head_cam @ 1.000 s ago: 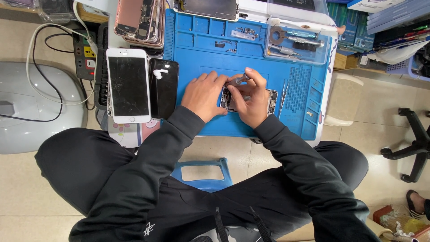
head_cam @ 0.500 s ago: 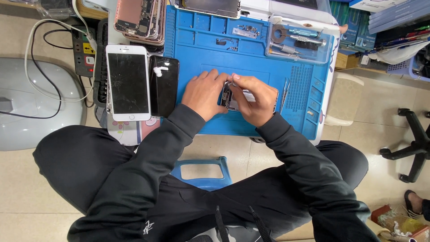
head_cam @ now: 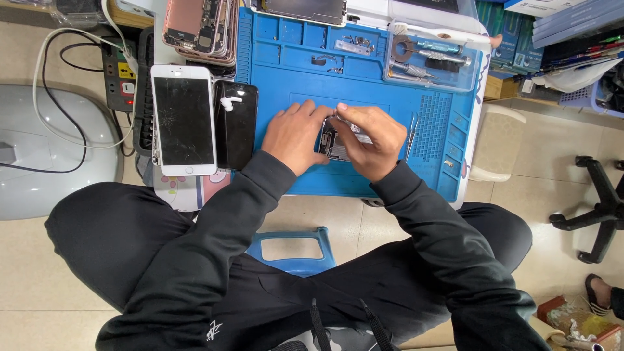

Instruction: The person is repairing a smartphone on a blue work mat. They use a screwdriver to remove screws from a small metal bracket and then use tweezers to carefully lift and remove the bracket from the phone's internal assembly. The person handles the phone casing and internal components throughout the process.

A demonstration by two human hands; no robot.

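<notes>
An opened phone with its insides showing lies on the blue repair mat. My left hand rests on the mat with its fingers against the phone's left edge, holding it steady. My right hand curls over the phone from the right. Its thumb and forefinger pinch something small at the phone's top edge; what it is I cannot make out. Both black sleeves reach up from my lap. Most of the phone is hidden under my right hand.
A white phone with a cracked screen and a black phone with a white earbud lie left of the mat. Tweezers lie to the right, a clear tool tray behind. A chair base stands right.
My right hand has slid left over the phone and covers more of it. The left hand has stayed on the phone's left edge.
</notes>
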